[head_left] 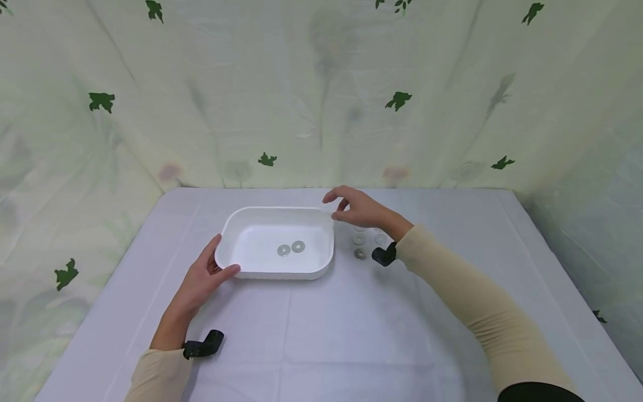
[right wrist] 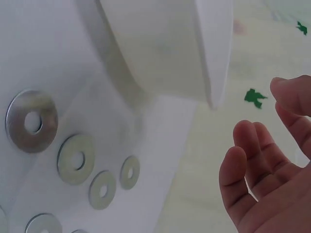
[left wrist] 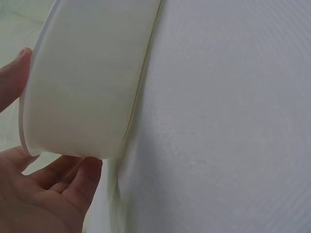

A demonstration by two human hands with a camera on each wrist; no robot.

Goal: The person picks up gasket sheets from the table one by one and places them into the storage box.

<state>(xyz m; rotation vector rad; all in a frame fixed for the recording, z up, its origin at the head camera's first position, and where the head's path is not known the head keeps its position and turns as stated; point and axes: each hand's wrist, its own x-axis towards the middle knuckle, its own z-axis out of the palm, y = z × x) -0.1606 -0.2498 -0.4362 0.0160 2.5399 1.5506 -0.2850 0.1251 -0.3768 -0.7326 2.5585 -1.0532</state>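
A white rectangular tray point(head_left: 261, 268) with rounded corners sits on the table, two flat metal washers point(head_left: 279, 251) lying on its floor. My left hand point(head_left: 202, 282) grips the tray's near left corner, thumb over the rim and fingers against the outer wall; the left wrist view shows the fingertips on that wall point(left wrist: 87, 97). Above the tray's far right corner is my right hand point(head_left: 363, 207), its fingers loosely bent and nothing between them. In the right wrist view it is apart from the tray point(right wrist: 160, 53). Several more washers point(right wrist: 18, 124) lie on the cloth beneath that wrist.
A white cloth point(head_left: 311, 340) covers the table. Behind it and at both sides hang pale curtains point(head_left: 281, 84) with green leaf shapes. The loose washers point(head_left: 356, 257) lie right of the tray, some partly hidden by my right hand and wrist camera point(head_left: 384, 254).
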